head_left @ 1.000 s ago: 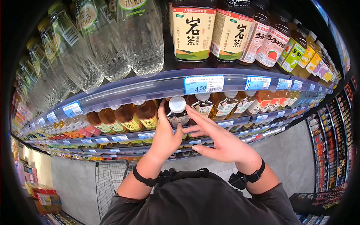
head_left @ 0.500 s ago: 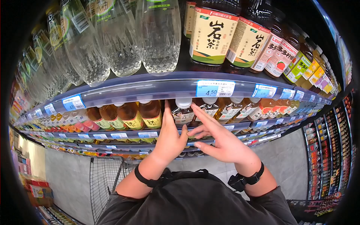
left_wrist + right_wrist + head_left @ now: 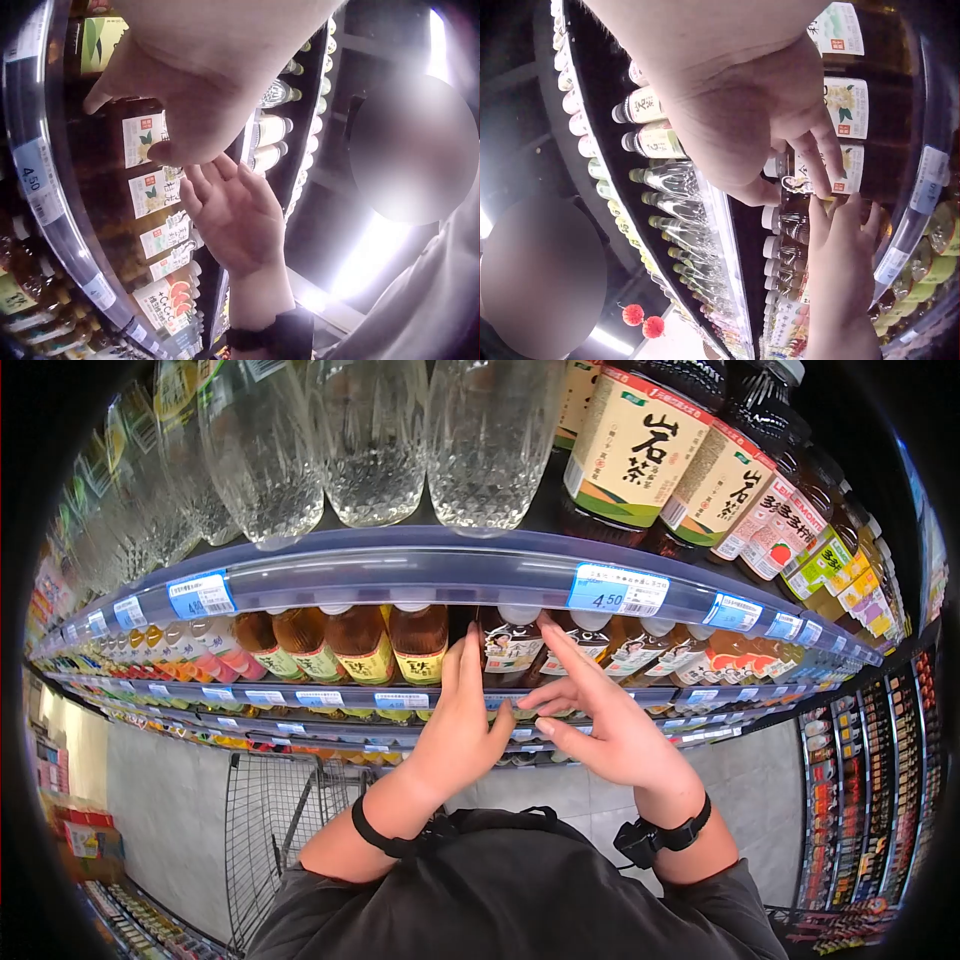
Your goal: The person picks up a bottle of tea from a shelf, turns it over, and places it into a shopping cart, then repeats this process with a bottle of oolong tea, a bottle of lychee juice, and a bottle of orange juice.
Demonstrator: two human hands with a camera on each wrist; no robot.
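Note:
A dark tea bottle [image 3: 511,646] with a white cap stands in the front row of the middle shelf, its cap tucked under the blue shelf rail [image 3: 400,575]. My left hand [image 3: 468,702] lies with straight fingers against the bottle's left side. My right hand [image 3: 575,695] reaches in from the right, fingers stretched out, the index finger touching the bottle's upper right. The left wrist view shows the right hand [image 3: 232,210] spread beside labelled bottles [image 3: 142,139]. In the right wrist view the right hand's fingers [image 3: 814,154] touch bottle labels, with the left hand [image 3: 840,247] below.
Amber tea bottles [image 3: 350,645] fill the row on both sides. Clear water bottles [image 3: 370,440] and cream-labelled dark bottles [image 3: 640,450] stand on the shelf above. A 4.50 price tag [image 3: 618,591] hangs on the rail. A wire cart [image 3: 280,810] stands at lower left; more shelving [image 3: 860,780] lines the right.
The bottle has gone back from in front of the rail into the shelf row, cap now under the rail. Both hands followed it forward with fingers straightening.

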